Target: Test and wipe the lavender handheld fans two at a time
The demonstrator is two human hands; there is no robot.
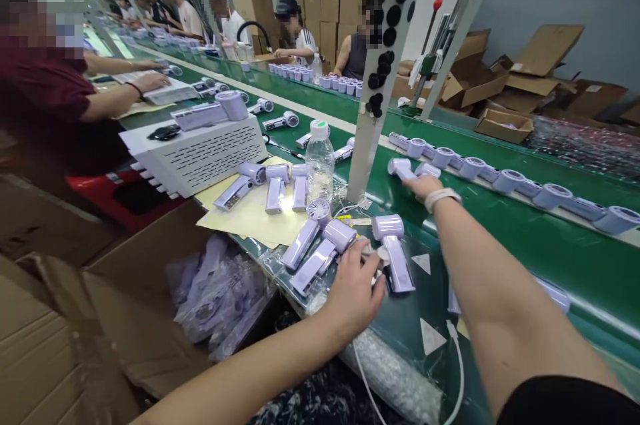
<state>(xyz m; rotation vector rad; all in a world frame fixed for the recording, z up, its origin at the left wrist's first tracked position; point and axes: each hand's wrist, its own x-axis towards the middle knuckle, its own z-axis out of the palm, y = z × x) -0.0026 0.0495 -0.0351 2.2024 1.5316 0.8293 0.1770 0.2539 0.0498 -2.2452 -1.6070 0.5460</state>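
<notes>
My left hand [354,288] is at the near table edge, fingers curled over a small whitish thing [381,255] that I cannot make out. Right beside it lies a lilac handheld fan [399,258]. On its other side, two more lilac fans [303,245] lie at a slant, one overlapping the other's head. My right hand [424,189], with a pale band at the wrist, reaches onto the green conveyor belt. Its fingers close on the handle of a lilac handheld fan [400,167]; another fan head [429,171] shows just behind. Part of that grip is hidden.
A plastic bottle [320,161] and a metal post [367,145] stand ahead. Fans lie in a row [509,181] along the belt. A white vented box [200,151] stands left, above a carton of bagged parts [220,298]. A white cable [457,365] hangs nearby. Co-workers sit along the line.
</notes>
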